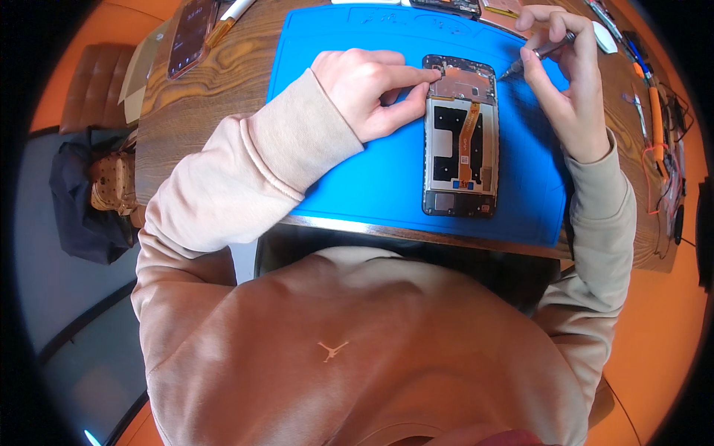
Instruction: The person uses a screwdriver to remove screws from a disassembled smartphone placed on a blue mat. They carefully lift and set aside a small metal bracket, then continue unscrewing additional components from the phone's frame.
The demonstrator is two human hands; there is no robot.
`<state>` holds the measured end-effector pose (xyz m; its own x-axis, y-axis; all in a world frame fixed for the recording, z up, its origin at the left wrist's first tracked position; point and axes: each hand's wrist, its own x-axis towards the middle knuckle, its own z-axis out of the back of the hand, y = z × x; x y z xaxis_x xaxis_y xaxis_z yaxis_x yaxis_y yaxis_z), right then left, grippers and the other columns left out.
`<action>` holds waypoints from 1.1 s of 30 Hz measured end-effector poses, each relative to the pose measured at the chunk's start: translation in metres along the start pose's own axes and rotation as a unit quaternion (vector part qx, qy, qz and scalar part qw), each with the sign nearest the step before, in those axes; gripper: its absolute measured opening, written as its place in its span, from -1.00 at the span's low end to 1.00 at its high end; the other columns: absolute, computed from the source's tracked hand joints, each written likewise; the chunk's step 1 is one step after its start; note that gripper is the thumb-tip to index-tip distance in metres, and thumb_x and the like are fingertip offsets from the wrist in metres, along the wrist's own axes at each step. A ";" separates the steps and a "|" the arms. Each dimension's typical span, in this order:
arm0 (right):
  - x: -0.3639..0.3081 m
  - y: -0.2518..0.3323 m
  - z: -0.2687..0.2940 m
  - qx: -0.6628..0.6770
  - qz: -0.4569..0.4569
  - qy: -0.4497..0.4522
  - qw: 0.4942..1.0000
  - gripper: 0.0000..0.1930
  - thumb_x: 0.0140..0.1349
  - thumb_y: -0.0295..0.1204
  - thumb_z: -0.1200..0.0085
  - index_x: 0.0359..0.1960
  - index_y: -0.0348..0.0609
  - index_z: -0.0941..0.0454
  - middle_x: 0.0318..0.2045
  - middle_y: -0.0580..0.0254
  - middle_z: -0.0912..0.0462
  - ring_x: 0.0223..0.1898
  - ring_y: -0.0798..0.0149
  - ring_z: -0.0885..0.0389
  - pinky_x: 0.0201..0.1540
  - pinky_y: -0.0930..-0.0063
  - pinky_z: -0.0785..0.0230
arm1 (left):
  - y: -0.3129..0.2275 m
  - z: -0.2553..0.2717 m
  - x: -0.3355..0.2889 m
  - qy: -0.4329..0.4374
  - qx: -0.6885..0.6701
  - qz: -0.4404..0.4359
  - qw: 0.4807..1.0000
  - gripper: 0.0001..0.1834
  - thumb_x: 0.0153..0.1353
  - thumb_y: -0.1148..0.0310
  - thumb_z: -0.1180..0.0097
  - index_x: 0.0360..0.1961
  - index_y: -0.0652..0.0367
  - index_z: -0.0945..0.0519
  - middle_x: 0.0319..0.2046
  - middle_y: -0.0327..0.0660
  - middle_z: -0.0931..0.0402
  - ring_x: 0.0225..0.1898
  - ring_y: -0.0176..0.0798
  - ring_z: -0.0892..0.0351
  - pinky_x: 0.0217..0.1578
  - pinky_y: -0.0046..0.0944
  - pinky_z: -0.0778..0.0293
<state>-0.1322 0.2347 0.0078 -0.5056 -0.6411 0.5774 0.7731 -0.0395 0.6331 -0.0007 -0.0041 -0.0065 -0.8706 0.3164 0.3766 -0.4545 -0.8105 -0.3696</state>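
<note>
An opened smartphone (444, 189) lies on the blue work mat (327, 197), its back off. A copper-coloured plate covers its upper part, and an orange flex cable (469, 141) runs down the middle. My left hand (372, 89) grips the phone's upper left side, with the index fingertip on the inner edge and the thumb against the frame. In my right hand (569, 82) a slim dark precision screwdriver (552, 47) is held between thumb and fingers. Its thin tip points down left, close to the phone's upper right edge; whether it touches cannot be made out.
Another phone (192, 37) with a lit screen and a brush (227, 24) lie on the wooden table (197, 97) at far left. More phone parts (446, 6) sit along the mat's far edge. Several tools and cables, including an orange-handled one (657, 119), crowd the right side.
</note>
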 end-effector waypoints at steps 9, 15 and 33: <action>0.001 -0.002 -0.003 0.018 0.011 0.000 1.000 -0.63 0.22 -0.77 -0.01 -0.08 -0.12 -0.16 -0.07 0.12 -0.38 -0.22 0.45 -0.40 -0.12 0.59 -0.37 | 0.002 -0.001 0.000 0.003 0.002 0.002 1.000 -0.72 0.33 0.36 -0.18 0.00 0.13 -0.75 -0.48 -0.13 -0.59 -0.56 -0.16 -0.57 -0.50 -0.28 -0.52; 0.000 -0.003 -0.002 0.020 0.032 -0.009 0.999 -0.63 0.22 -0.77 -0.01 -0.09 -0.11 -0.16 -0.07 0.11 -0.38 -0.21 0.44 -0.39 -0.10 0.58 -0.36 | 0.002 0.000 -0.001 0.006 0.000 0.004 1.000 -0.72 0.33 0.36 -0.18 0.01 0.13 -0.75 -0.49 -0.14 -0.58 -0.57 -0.16 -0.56 -0.50 -0.27 -0.51; -0.005 0.002 0.018 0.020 0.022 0.082 0.996 -0.68 0.35 -0.68 -0.06 0.02 -0.15 -0.23 0.05 0.12 -0.51 -0.16 0.47 -0.48 0.00 0.58 -0.39 | 0.000 0.001 0.000 0.010 0.004 0.020 1.000 -0.71 0.35 0.24 -0.16 -0.03 0.08 -0.78 -0.47 -0.16 -0.65 -0.52 -0.18 -0.64 -0.46 -0.27 -0.58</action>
<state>-0.1353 0.2510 0.0153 -0.3998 -0.7577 0.5158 0.7753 0.0206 0.6312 -0.0002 -0.0048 -0.0058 -0.8916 0.2931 0.3451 -0.4177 -0.8266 -0.3772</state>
